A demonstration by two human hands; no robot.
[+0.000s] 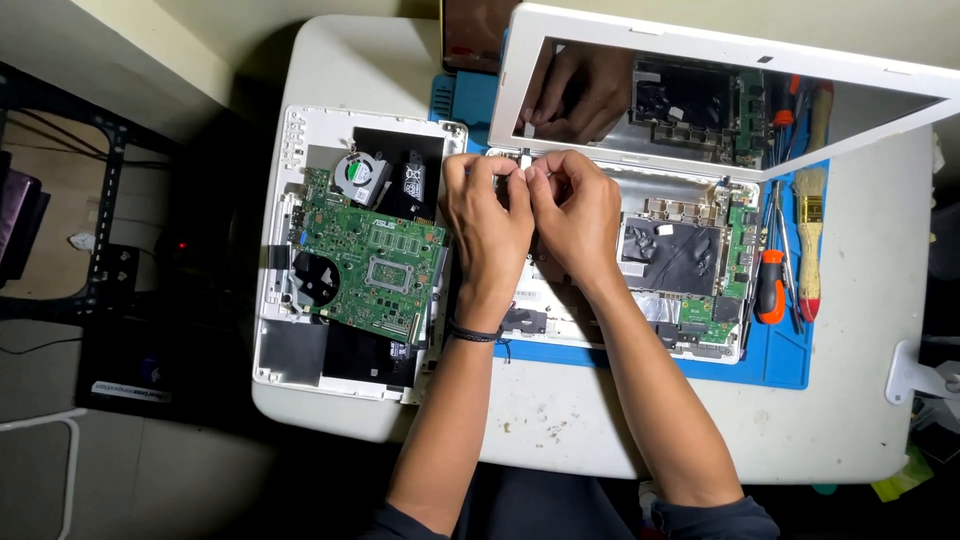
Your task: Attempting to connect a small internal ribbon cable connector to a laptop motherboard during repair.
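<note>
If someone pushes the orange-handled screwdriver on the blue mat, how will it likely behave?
The screwdriver looks rounded, so it would probably roll rather than slide. The blue mat may grip it somewhat. The brush lying beside it would likely stop it soon.

Glossy mirror-like laptop screen [700,95] in white plastic frame, matt green circuit board [370,262], blue rubbery mat [785,355], wooden-handled brush [809,240], scuffed matt white table [560,420]

Dark rolled sleeves, black band [473,332] on left wrist.

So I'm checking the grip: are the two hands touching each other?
Touching: the head view shows the left hand and right hand pressed together at the fingertips.
</note>
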